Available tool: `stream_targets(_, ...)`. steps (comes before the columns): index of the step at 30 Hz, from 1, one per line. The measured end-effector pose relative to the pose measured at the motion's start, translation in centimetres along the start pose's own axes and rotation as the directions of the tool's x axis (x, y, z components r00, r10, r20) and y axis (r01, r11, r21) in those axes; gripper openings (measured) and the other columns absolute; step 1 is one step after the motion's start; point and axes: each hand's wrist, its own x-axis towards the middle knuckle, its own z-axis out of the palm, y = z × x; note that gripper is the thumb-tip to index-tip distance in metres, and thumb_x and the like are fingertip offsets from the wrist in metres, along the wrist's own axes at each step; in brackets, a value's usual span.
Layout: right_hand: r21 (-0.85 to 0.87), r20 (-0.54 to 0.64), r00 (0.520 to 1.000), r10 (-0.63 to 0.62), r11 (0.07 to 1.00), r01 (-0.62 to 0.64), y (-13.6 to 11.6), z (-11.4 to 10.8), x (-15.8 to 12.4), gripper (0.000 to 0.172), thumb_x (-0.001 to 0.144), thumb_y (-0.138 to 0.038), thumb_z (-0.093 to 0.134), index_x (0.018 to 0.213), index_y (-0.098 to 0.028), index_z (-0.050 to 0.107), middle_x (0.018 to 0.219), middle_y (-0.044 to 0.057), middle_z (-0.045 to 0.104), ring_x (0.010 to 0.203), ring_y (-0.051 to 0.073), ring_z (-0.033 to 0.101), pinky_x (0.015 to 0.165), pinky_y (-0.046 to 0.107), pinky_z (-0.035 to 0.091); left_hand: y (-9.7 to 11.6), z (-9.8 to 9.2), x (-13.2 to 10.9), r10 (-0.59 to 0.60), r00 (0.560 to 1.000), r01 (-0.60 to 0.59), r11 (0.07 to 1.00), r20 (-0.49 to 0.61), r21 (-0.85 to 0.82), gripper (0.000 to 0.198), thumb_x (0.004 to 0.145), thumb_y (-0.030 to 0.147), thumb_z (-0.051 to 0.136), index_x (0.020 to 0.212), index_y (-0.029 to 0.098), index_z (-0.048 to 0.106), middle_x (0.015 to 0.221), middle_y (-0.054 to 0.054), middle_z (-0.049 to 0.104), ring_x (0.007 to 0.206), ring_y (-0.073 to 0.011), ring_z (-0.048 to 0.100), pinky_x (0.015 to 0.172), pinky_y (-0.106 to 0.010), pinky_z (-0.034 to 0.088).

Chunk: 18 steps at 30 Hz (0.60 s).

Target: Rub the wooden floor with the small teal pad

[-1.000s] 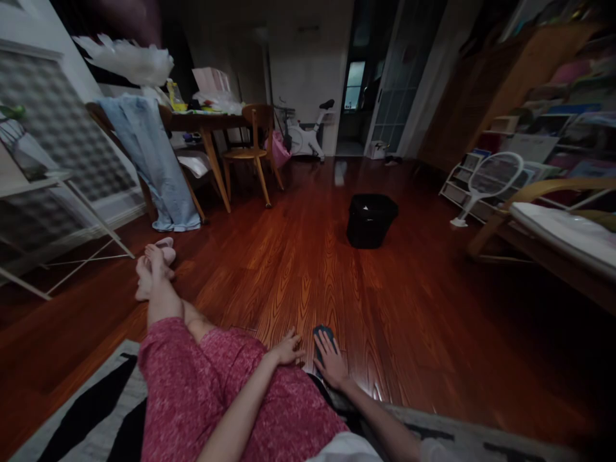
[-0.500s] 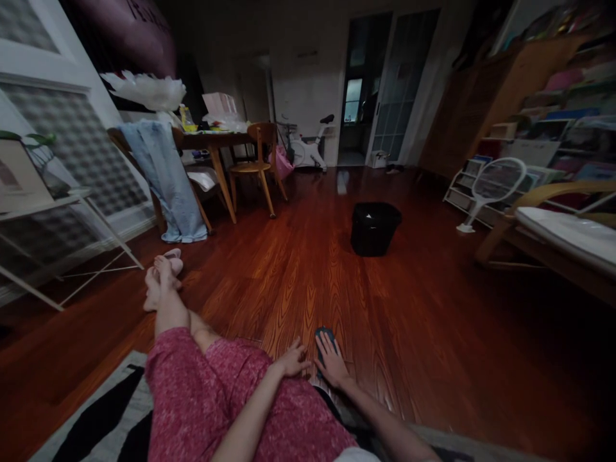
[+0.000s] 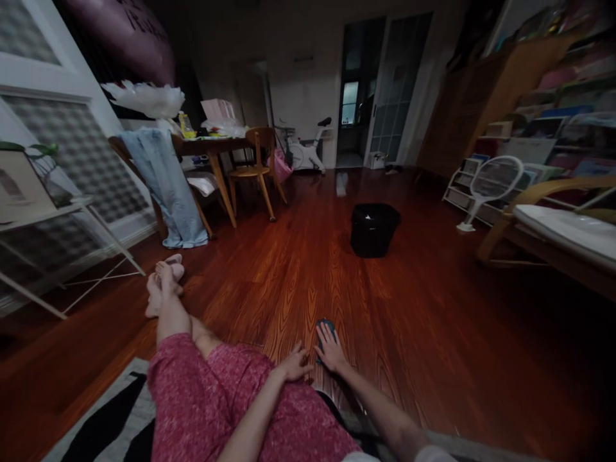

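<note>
I sit on the floor with my legs in pink trousers (image 3: pixel 206 398) stretched out to the left. My right hand (image 3: pixel 330 351) lies flat, fingers spread, on a small dark blue-green object (image 3: pixel 325 326) on the wooden floor. My left hand (image 3: pixel 294 366) rests beside it at my knee, fingers loosely spread on the floor, touching nothing else. The two hands are almost touching.
A black bin (image 3: pixel 374 229) stands mid-floor ahead. A wooden table (image 3: pixel 212 144) with chairs and a draped blue cloth (image 3: pixel 166 186) is at the left back. A white rack (image 3: pixel 58 218) is far left, a cushioned bench (image 3: pixel 558 231) right, a black-and-white rug (image 3: pixel 106 423) under me.
The view has tilted and shifted slightly. My right hand has slid a little forward on the dark object; my left hand stays beside it.
</note>
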Motion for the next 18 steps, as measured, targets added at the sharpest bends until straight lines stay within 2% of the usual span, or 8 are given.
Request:
stream_targets(2,-0.005,-0.004,1.0,0.02,1.0,-0.02,-0.2,-0.2,0.9,0.068,0.099,-0.048,0.028,0.16,-0.019,0.021,0.168,0.008,0.015,0.155,0.025,0.01,0.125,0.052,0.009,0.0,0.0,0.0,0.0,1.0,0.0,1.0,0.002,0.008,0.086,0.086,0.059,0.056,0.156,0.016,0.031,0.169,-0.013,0.008,0.153,-0.0302,0.017,0.125,-0.04,0.018)
stream_targets(4,-0.01,-0.024,1.0,0.004,1.0,-0.005,-0.1,0.5,0.3,0.068,0.099,-0.048,0.028,0.16,-0.019,0.021,0.168,0.008,0.016,0.155,0.025,0.011,0.125,0.053,0.009,-0.1,0.0,0.1,0.012,1.0,-0.013,1.0,0.002,0.005,0.087,0.085,0.059,0.057,0.157,0.018,0.031,0.169,-0.012,0.008,0.153,-0.0297,0.017,0.125,-0.04,0.019)
stream_targets(9,-0.017,-0.036,0.99,-0.134,0.991,0.134,1.2,4.2,-6.0,0.066,0.1,-0.055,0.027,0.16,-0.027,0.017,0.168,0.004,0.015,0.155,0.025,0.011,0.124,0.052,0.014,-0.3,0.4,0.5,0.009,1.0,-0.009,1.0,-0.012,-0.003,0.088,0.084,0.06,0.057,0.155,0.013,0.034,0.168,-0.015,0.009,0.153,-0.0296,0.018,0.124,-0.038,0.02)
stream_targets(13,-0.014,-0.023,0.989,-0.143,0.99,0.143,1.6,5.5,-10.2,0.065,0.101,-0.054,0.03,0.16,-0.029,0.017,0.168,0.004,0.017,0.155,0.024,0.015,0.124,0.052,0.018,-0.3,0.6,0.8,0.01,1.0,-0.01,1.0,-0.012,-0.019,0.092,0.083,0.063,0.058,0.155,0.01,0.034,0.168,-0.015,0.009,0.154,-0.028,0.014,0.125,-0.036,0.017)
stream_targets(15,-0.008,-0.019,0.991,-0.135,0.991,0.135,1.4,5.0,-10.1,0.066,0.101,-0.054,0.031,0.16,-0.029,0.016,0.168,0.003,0.016,0.155,0.024,0.013,0.124,0.052,0.017,-0.4,0.7,0.8,0.012,1.0,-0.012,1.0,-0.008,-0.027,0.092,0.082,0.063,0.058,0.154,0.012,0.035,0.168,-0.014,0.01,0.154,-0.0278,0.017,0.125,-0.036,0.017)
stream_targets(18,0.011,0.014,0.991,-0.137,0.991,0.136,0.6,3.0,-7.2,0.068,0.1,-0.054,0.031,0.16,-0.028,0.015,0.168,0.003,0.012,0.156,0.022,0.009,0.125,0.051,0.012,-0.5,0.7,0.8,0.027,0.999,-0.027,1.0,-0.02,-0.012,0.088,0.083,0.063,0.058,0.154,0.014,0.038,0.168,-0.014,0.015,0.152,-0.0275,0.022,0.124,-0.038,0.022)
